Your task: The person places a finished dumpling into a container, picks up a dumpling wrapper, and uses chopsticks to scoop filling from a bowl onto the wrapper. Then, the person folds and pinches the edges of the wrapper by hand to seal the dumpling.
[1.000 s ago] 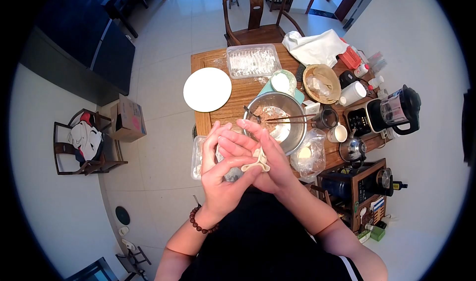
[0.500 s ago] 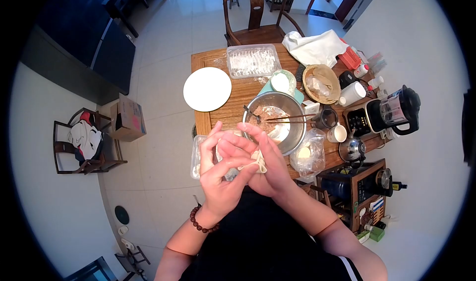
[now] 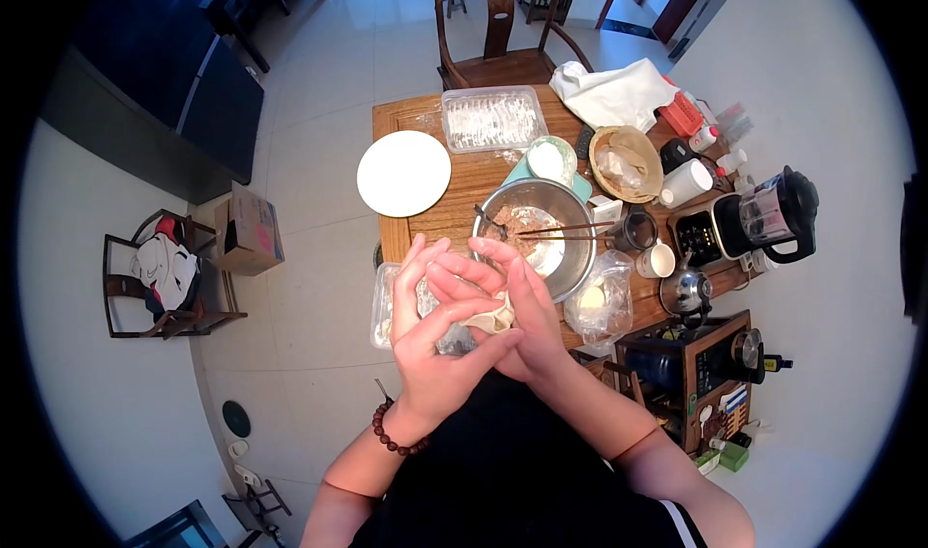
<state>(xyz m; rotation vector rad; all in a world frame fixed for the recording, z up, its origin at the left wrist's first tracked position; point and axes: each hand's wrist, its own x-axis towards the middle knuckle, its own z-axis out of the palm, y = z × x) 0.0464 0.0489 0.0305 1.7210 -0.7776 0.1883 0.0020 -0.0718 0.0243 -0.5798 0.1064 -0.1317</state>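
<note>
A pale dumpling (image 3: 495, 318) with a folded edge is held between my two hands, partly covered by fingers. My left hand (image 3: 430, 331) pinches it from the left, thumb and index finger pressed to the dough. On the other side my right hand (image 3: 530, 321) cups it against palm and fingers. Just beyond the hands stands a steel bowl (image 3: 587, 275) with minced filling (image 3: 517, 221) inside, chopsticks (image 3: 570, 233) and a dark-handled utensil (image 3: 490, 219) resting in it. Under my left hand a clear plastic tray (image 3: 380, 306) shows in part.
A white plate (image 3: 404, 173) and a floury plastic tray (image 3: 494, 119) lie on the wooden table (image 3: 469, 176). To the right are a woven basket (image 3: 650, 166), a plastic bag (image 3: 619, 306), a paper cup (image 3: 657, 260), a kettle (image 3: 686, 292) and a blender (image 3: 768, 210).
My left thumb has shifted slightly along the dumpling's edge, and more of its fold is now turned toward the camera. Both hands stay in nearly the same place.
</note>
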